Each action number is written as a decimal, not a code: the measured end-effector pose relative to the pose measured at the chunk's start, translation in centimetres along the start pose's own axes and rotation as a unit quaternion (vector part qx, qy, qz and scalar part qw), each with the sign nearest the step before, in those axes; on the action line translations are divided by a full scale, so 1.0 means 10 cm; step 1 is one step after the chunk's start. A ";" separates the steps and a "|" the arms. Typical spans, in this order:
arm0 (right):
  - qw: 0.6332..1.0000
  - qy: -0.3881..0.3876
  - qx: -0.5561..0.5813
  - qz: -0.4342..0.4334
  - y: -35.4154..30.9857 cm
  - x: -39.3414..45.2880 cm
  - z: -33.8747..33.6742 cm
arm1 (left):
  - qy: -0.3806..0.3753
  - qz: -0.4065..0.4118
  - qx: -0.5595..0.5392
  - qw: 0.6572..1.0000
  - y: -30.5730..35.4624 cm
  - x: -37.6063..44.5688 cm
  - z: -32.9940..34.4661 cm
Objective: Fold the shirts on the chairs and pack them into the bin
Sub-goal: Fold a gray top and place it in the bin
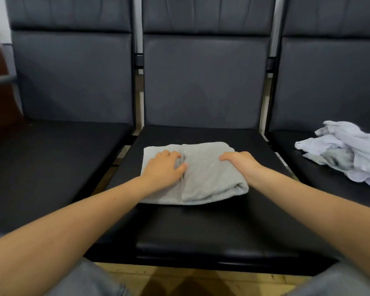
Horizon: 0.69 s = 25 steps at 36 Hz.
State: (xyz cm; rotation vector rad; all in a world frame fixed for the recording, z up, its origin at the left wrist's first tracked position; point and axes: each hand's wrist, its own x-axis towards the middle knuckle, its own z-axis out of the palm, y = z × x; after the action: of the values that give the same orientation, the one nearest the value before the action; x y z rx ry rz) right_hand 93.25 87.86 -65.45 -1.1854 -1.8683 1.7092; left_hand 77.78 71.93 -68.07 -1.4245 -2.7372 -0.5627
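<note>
Both hands rested on a folded grey shirt on the middle chair.

Left hand lay flat on the shirt's left half, fingers relaxed and roughly straight, tips at the centre fold. Right hand sat on the shirt's right edge, fingers curled down over the fabric; whether it actually gripped the cloth, could not tell. Shirt was a compact rectangle near the seat's back. Unfolded pile of white shirts lay on the right chair, well apart. Left chair alongside.
</note>
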 end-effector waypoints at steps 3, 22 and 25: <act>0.998 0.003 0.046 0.052 -0.03 0.04 -0.13 | 0.025 -0.022 -0.048 0.998 -0.03 0.01 -0.06; 0.989 -0.092 0.046 -0.108 -0.59 -0.41 0.27 | 0.085 -0.195 -0.294 0.932 -0.29 -0.07 -0.10; 0.971 -0.221 0.070 -0.059 -0.56 -0.43 0.42 | 0.070 -0.179 -0.274 0.942 -0.22 -0.09 -0.08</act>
State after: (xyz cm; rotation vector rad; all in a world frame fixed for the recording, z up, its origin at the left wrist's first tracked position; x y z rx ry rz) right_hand 90.78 82.28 -59.96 -0.6590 -1.9671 2.1240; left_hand 76.44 69.82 -68.20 -0.8687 -2.8556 -1.4732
